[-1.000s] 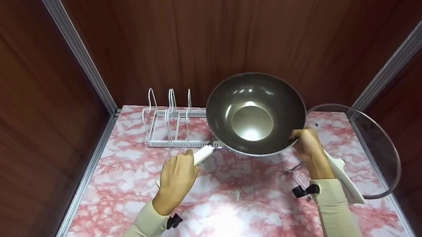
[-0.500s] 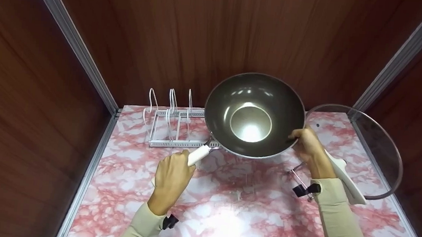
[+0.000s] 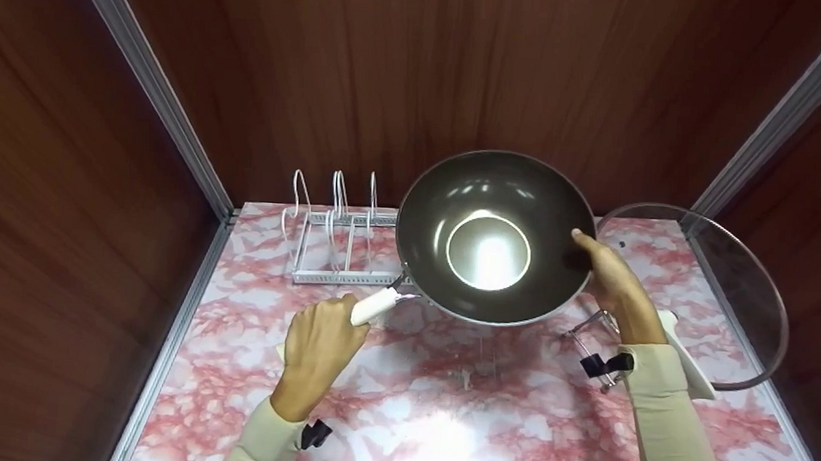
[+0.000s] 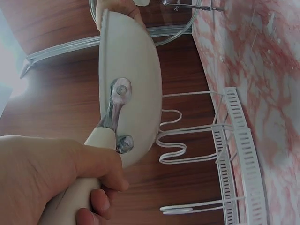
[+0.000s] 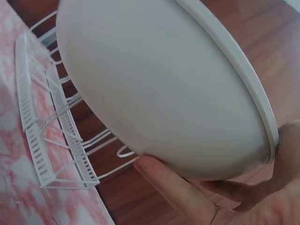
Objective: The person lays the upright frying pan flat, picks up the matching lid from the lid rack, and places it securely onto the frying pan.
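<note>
The deep wok [image 3: 489,251] hangs tilted in the centre of the frame, its dark interior turned toward the person, and its outer wall could snag on the wire dividers of the white pan rack [image 3: 344,278], centre left, if lowered at this slant; whether they touch, I cannot tell. The glass lid [image 3: 724,299], at centre right, could be knocked over should the right forearm swing outward. If the rim pinch slips, the wok could roll about its white handle [image 3: 375,306], since the other support comes from one side only.

The left hand [image 3: 321,344], lower left of centre, has its fingers wrapped firmly round the handle, knuckles up. The right hand [image 3: 615,280], right of centre, grasps the rim, thumb inside and fingers spread against the pale outer wall, its forearm slanting up from the lower right
</note>
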A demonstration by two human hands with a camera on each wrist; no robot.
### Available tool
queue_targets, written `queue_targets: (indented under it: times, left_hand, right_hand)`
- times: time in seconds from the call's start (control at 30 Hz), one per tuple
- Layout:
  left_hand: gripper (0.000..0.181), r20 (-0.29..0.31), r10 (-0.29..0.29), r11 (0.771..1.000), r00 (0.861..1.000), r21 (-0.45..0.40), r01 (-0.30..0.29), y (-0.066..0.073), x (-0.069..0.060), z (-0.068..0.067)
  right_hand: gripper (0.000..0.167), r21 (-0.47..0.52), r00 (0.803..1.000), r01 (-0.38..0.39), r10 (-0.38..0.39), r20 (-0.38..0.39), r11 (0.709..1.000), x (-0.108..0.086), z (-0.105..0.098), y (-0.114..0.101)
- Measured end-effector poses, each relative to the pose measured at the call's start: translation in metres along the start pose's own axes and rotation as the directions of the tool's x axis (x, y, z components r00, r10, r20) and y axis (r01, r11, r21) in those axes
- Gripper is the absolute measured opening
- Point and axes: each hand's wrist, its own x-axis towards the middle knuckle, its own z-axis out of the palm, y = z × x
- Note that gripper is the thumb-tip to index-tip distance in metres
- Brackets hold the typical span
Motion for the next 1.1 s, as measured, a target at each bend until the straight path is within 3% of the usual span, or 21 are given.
queue_targets:
  times: [0.4,0.57,0.83,1.1]
  left_hand:
    - [0.021,-0.07,0.056,0.998,0.996,0.025,-0.054,-0.015,-0.001,0.002]
    - [0.022,-0.088,0.073,0.997,0.993,0.041,-0.07,-0.02,-0.001,0.004]
    - [0.023,-0.096,0.085,0.995,0.992,0.067,-0.078,-0.026,-0.002,0.011]
    - [0.023,-0.099,0.093,0.992,0.991,0.095,-0.084,-0.031,-0.002,0.016]
  right_hand:
    - [0.02,-0.041,0.999,0.039,-0.038,0.012,0.998,-0.002,-0.007,0.001]
    - [0.023,-0.148,0.996,0.081,-0.087,-0.036,0.986,-0.004,-0.008,0.004]
    - [0.022,-0.325,0.98,0.088,-0.139,-0.139,0.942,-0.011,-0.007,0.01]
    - [0.018,-0.31,0.976,0.105,-0.157,-0.15,0.945,-0.018,-0.007,0.015]
